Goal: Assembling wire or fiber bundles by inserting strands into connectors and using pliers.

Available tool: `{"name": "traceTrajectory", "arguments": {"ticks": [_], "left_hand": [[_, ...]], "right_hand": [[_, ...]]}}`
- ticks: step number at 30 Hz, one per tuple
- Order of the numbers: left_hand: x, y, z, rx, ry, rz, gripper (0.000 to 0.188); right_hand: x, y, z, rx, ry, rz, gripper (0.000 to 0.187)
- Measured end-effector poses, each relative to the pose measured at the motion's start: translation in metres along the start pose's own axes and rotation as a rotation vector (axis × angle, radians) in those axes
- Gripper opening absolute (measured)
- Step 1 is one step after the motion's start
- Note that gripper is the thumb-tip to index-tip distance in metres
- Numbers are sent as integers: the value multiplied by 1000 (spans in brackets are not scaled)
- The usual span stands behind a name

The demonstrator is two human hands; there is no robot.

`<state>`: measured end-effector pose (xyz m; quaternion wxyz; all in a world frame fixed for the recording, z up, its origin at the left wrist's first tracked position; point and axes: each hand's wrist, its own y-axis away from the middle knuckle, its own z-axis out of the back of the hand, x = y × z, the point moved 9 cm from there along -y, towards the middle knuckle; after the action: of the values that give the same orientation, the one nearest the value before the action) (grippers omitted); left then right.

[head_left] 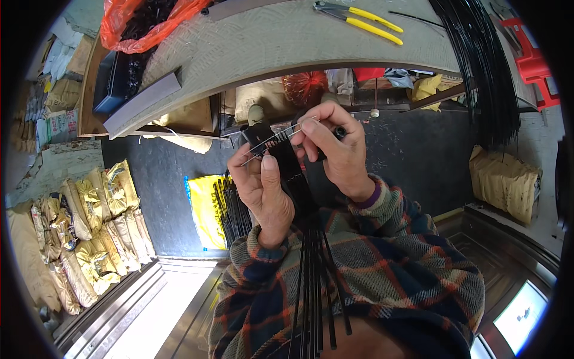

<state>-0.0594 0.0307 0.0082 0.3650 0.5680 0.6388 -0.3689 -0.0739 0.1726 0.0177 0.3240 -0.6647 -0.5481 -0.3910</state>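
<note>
In front of my chest, my left hand (266, 191) is closed, thumb and fingers pinching a row of thin black rods (293, 179) near their upper ends. Those rods run down across my lap, their lower ends (314, 287) spread over the plaid sleeves. Close beside it, my right hand (338, 146) pinches a thin, shiny wire-like piece (290, 133) between thumb and forefinger, lying across the rod ends. A small dark rounded thing (339, 133) shows at my right fingers. What exactly joins the rods there is too small to make out.
Ahead is a worktable (263, 45) with yellow-handled pliers (362, 23) and a red plastic bag (143, 30) of small black parts. A bundle of long black rods (484, 66) hangs off its right side. Wrapped packages (89, 233) are stacked left; a yellow bag (206, 209) lies on the floor.
</note>
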Motion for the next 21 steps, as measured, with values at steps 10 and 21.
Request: {"name": "traceTrajectory", "arguments": {"ticks": [10, 21], "left_hand": [[-9, 0, -1, -22, -11, -77, 25], [-10, 1, -1, -30, -7, -62, 26]], "right_hand": [[8, 1, -23, 219, 184, 146, 22], [-1, 3, -16, 127, -21, 10, 19]]}}
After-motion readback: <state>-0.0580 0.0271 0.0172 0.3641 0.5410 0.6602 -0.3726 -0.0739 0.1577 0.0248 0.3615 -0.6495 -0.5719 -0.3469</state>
